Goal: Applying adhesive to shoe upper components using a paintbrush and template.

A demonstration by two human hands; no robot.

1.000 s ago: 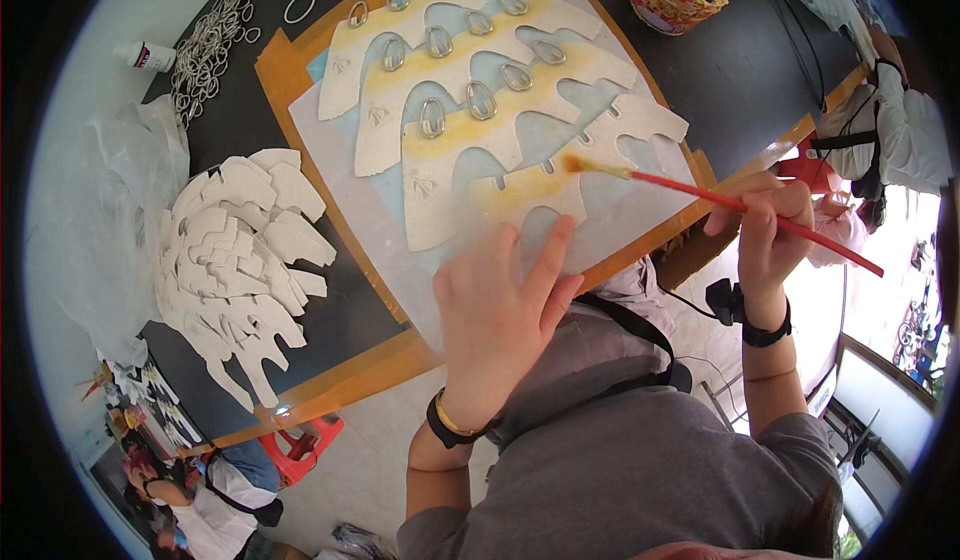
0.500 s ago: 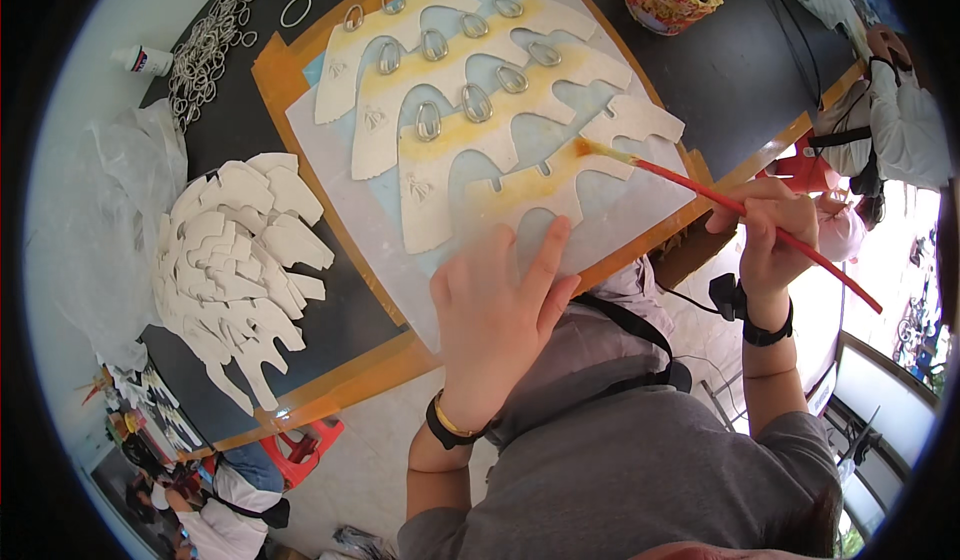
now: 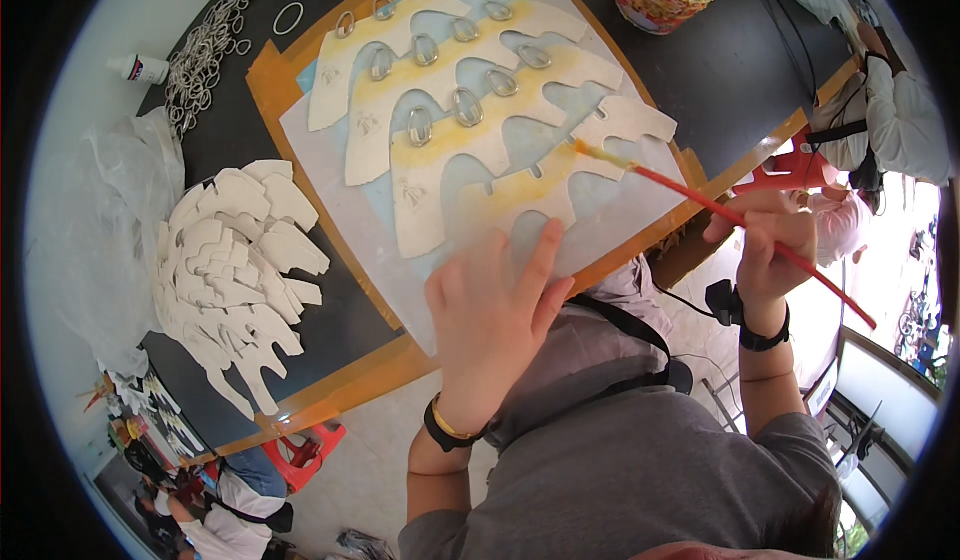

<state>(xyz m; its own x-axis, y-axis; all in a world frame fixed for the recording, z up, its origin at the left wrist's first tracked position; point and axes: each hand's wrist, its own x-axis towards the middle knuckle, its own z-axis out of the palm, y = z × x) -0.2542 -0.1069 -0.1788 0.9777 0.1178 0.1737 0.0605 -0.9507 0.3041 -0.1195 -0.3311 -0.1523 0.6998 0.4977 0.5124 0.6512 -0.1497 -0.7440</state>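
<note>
My right hand grips a red-handled brush near its middle. The yellowed bristles touch the nearest cream cut-out piece, which has scalloped edges, small notches and a yellow smear. My left hand lies with fingers spread over that piece's near left part, hiding some of it. Beyond it lie similar cream pieces in rows, yellow along their upper bands. Oval metal rings sit along those bands. Under all of this is a pale sheet on an orange-edged board.
A heap of cream cut-outs lies to the left, beside clear plastic. Loose metal rings and a white bottle are at the far left. A colourful pot stands far right. Other people sit nearby.
The bristles have shifted slightly left along the nearest piece. My left hand stays on it with its fingers spread. The whole view has moved a little.
</note>
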